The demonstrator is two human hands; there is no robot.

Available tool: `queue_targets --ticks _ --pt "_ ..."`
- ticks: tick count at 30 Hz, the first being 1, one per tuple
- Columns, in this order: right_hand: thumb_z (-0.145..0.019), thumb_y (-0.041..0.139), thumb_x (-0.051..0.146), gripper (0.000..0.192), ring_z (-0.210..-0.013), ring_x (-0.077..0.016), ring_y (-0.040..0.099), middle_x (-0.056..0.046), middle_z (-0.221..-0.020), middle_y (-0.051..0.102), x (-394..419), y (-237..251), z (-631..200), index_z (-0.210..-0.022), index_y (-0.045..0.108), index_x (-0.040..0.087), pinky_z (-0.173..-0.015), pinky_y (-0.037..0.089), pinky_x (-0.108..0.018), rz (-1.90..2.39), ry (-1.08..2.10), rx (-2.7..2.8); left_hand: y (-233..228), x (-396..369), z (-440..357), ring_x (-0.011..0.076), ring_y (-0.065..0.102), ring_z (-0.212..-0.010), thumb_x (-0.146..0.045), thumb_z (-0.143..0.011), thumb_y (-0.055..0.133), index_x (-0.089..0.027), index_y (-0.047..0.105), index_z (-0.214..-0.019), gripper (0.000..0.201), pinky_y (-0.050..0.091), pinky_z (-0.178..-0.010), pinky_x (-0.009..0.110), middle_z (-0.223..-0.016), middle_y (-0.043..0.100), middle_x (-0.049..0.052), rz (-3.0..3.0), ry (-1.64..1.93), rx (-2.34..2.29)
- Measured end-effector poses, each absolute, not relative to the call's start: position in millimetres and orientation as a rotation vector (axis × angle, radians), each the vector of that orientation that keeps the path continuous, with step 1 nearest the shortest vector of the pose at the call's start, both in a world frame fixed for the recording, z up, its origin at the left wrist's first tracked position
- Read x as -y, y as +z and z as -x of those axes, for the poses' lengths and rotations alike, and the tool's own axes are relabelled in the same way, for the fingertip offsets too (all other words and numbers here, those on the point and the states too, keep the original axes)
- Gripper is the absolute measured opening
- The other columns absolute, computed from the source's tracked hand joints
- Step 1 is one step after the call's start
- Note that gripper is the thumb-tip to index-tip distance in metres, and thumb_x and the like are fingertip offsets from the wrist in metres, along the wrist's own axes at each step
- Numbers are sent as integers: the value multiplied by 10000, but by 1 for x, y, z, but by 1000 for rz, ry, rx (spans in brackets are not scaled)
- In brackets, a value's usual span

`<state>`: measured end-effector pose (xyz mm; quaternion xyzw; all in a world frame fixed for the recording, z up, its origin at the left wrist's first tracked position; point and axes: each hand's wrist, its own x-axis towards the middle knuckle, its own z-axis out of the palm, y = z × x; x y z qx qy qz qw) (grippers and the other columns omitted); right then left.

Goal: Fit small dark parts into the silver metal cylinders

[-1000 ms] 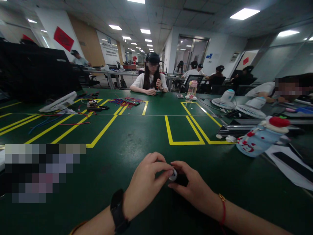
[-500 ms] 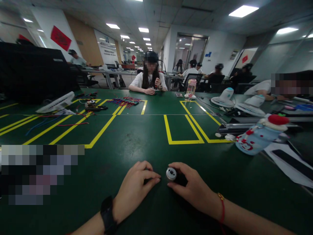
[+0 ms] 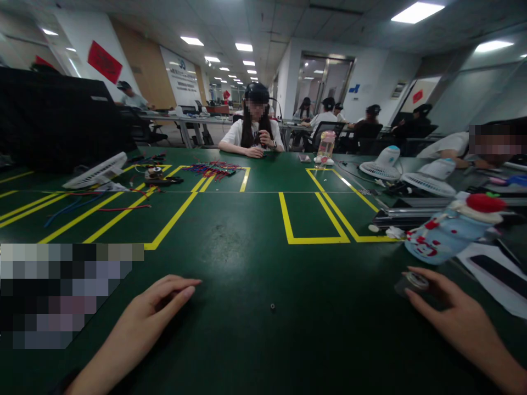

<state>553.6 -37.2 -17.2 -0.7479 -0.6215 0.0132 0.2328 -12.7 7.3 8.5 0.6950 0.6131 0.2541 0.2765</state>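
My right hand is far out to the right on the green table, its fingers closed around a small round silver-and-black part just below a blue-and-white bottle with a red cap. My left hand rests flat on the table at the left, fingers apart and stretched forward, holding nothing. A tiny dark piece, maybe a screw, lies alone on the table between my two hands.
Yellow tape lines mark boxes on the table. Coloured wires and a white fan lie at the far left, more fans at the right. A person sits across; another sits at the right. White papers lie right.
My hands were together at the table's middle on the small round part. They have parted: the right carried the part off to the right, the left slid left, and a tiny piece stayed behind.
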Motion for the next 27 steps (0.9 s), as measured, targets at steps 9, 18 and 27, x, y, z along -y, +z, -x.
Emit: queue_targets --ticks 9,18,27 --pt "-763 593 459 411 -1143 -277 452 -30 -1257 514 31 6 -410 -1158 560 350 -953 305 -497 1570 -176 2204 10 -10 2 223 636 -967 -467 -878 502 -287 671 -1048 300 505 -830 323 -1041 681 4 -1912 642 -1650" --pt "-833 546 390 150 -983 -202 479 6 -1021 598 4 29 -309 -869 683 342 -888 302 -453 1403 443 2345 -1 -7 1 231 608 -978 -433 -893 500 -277 651 -1073 282 488 -866 363 -1038 636 27 -1993 621 -1569" --pt "-811 492 457 275 -1007 -250 503 -54 -1032 614 19 37 -476 -899 666 263 -868 334 -433 1819 -402 1975 -2 -6 0 234 622 -943 -433 -885 507 -284 664 -1063 280 507 -840 347 -1016 649 24 -1996 642 -1521"
